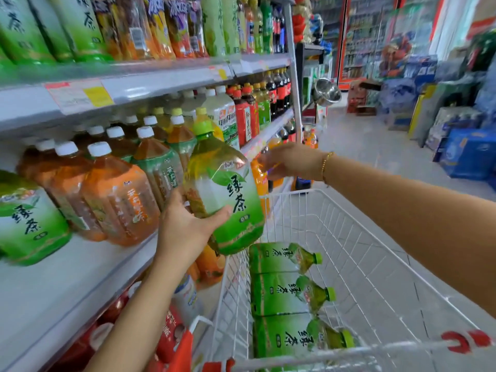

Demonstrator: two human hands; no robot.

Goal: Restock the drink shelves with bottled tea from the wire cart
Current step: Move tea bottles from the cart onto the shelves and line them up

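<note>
- My left hand (pixel 188 226) grips the green tea bottle (pixel 228 194) low on its body, thumb across the label and fingers round the back.
- My right hand (pixel 290 162) sits at the bottle's shoulder on the far side. I cannot tell whether its fingers pinch the plastic or only touch it.
- The bottle hangs tilted in the air, just off the front edge of the shelf (pixel 67 280) and above the left wall of the wire cart (pixel 375 237).
- I judge it heavy: it is big and full. The label film looks slick and the thin walls would give, so I would carry the weight near the base and steady it at the stiffer neck.
- Orange-labelled tea bottles (pixel 118 200) stand at the shelf's front edge.
- Three more green tea bottles (pixel 279 294) lie on their sides along the cart's left wall.
</note>
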